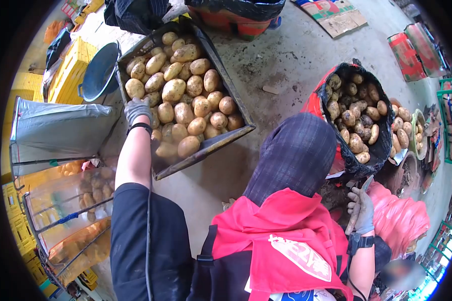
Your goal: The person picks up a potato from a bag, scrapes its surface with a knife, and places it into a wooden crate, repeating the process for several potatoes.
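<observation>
My left hand (137, 110), in a grey glove, reaches over the left rim of a dark square crate (206, 149). Its fingers lie against the potatoes (174, 90) heaped inside; the fingertips are partly hidden, and no potato is visibly lifted. Off to the right, my gloved right hand (362, 208) is wrapped around a knife (354, 216), its blade pointing up past the fingers. Just above that hand stands a red tub lined with black plastic (347, 150), holding more potatoes (357, 116). Pink plastic bags (398, 218) lie right beside the knife hand.
A blue-grey basin (99, 72) and yellow crates (71, 70) are left of the potato crate. A rack with plastic sheeting (60, 133) stands by my left arm. Loose potatoes (401, 128) lie right of the tub. Flattened cardboard (334, 19) is on the floor.
</observation>
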A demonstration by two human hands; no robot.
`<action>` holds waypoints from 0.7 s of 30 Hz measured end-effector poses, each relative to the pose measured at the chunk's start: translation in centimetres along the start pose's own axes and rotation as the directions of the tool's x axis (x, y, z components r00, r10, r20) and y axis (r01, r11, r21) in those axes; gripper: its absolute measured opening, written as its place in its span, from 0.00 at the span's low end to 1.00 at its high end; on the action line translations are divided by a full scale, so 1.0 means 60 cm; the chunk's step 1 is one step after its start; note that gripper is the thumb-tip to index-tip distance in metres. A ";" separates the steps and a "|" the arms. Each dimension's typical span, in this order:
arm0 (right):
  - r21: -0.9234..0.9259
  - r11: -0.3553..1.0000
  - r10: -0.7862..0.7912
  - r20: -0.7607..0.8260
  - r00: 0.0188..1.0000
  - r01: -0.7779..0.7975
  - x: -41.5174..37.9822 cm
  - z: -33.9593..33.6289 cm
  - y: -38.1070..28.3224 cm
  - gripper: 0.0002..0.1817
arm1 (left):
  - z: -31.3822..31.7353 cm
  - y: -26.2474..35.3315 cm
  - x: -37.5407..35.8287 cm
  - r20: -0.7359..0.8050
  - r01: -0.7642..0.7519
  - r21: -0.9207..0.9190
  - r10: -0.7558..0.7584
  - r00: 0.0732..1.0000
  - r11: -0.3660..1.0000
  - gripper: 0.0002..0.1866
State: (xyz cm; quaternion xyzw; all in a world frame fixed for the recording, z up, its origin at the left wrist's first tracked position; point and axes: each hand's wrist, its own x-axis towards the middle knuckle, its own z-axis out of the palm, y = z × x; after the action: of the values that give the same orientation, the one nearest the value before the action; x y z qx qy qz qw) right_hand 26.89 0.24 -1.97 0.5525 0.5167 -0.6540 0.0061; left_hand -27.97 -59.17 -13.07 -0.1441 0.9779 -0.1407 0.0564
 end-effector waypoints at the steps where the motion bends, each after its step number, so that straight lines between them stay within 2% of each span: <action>1: -0.011 1.000 -0.003 -0.003 1.000 0.003 -0.005 0.004 -0.005 0.27 | 0.013 -0.001 0.008 -0.005 0.034 -0.026 -0.034 0.999 0.999 0.33; 2: -0.012 1.000 -0.010 -0.006 1.000 0.010 -0.008 0.008 -0.010 0.27 | 0.010 0.000 0.002 -0.006 0.068 -0.051 -0.069 0.998 0.996 0.33; 3: -0.041 0.999 -0.018 -0.013 1.000 0.017 -0.012 0.009 -0.013 0.28 | 0.003 -0.006 0.005 -0.005 -0.032 0.020 0.032 0.999 0.999 0.31; 4: -0.069 0.997 -0.022 -0.023 0.999 0.020 -0.015 0.007 -0.015 0.28 | -0.004 -0.021 0.001 0.064 -0.279 0.206 0.271 0.960 0.938 0.28; 6: -0.058 0.998 -0.015 -0.017 1.000 0.014 -0.015 0.001 -0.015 0.29 | -0.107 -0.007 -0.064 0.165 -0.226 0.039 0.217 0.962 0.973 0.30; 7: -0.047 0.999 -0.016 -0.018 1.000 0.016 -0.012 -0.001 -0.014 0.29 | -0.074 -0.021 -0.040 0.137 -0.215 -0.136 0.233 0.963 0.967 0.41; 8: -0.035 0.999 -0.016 -0.019 1.000 0.015 -0.010 0.000 -0.013 0.29 | -0.075 -0.017 -0.049 0.142 -0.219 -0.131 0.237 0.961 0.967 0.41; 10: -0.016 1.000 0.010 -0.023 1.000 -0.011 0.001 0.007 -0.011 0.28 | -0.071 -0.003 -0.076 -0.086 -0.447 -0.390 0.451 0.888 0.805 0.45; 12: -0.007 0.999 0.033 -0.020 0.999 -0.033 0.007 0.017 -0.014 0.28 | -0.036 0.029 -0.097 -0.305 -0.639 -0.474 0.568 0.764 0.606 0.46; 13: -0.016 0.999 0.041 -0.006 0.999 -0.041 0.009 0.026 -0.017 0.28 | 0.008 0.051 -0.103 -0.316 -0.686 -0.393 0.611 0.726 0.612 0.45; 14: -0.024 0.999 0.046 0.008 0.999 -0.046 0.010 0.032 -0.020 0.28 | 0.049 0.066 -0.107 -0.193 -0.694 -0.433 0.693 0.695 0.575 0.47; 15: -0.017 0.999 0.050 0.041 0.998 -0.050 0.012 0.034 -0.023 0.28 | 0.019 0.095 -0.160 0.022 -0.597 -0.446 0.676 0.737 0.666 0.47; 16: -0.019 0.999 0.050 0.043 0.998 -0.049 0.011 0.036 -0.025 0.28 | 0.074 0.100 -0.172 -0.120 -0.616 -0.467 0.645 0.755 0.634 0.47; 18: -0.051 0.999 0.005 0.066 0.998 -0.002 0.007 0.041 -0.031 0.28 | 0.040 0.103 -0.178 0.011 -0.534 -0.488 0.616 0.788 0.691 0.46; 19: -0.048 0.999 0.005 0.063 0.998 -0.002 0.003 0.041 -0.035 0.28 | 0.022 0.104 -0.184 0.009 -0.538 -0.487 0.620 0.785 0.688 0.46; 21: -0.042 0.999 -0.022 0.068 0.997 0.025 -0.004 0.042 -0.036 0.28 | -0.006 0.101 -0.199 -0.002 -0.504 -0.369 0.542 0.840 0.781 0.43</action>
State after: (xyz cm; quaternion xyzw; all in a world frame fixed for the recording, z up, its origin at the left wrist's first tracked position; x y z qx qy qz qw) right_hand 23.94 -0.61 -0.68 0.5238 0.5365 -0.6611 0.0277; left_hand -18.29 -49.94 -13.64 0.1181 0.9838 0.0668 0.1174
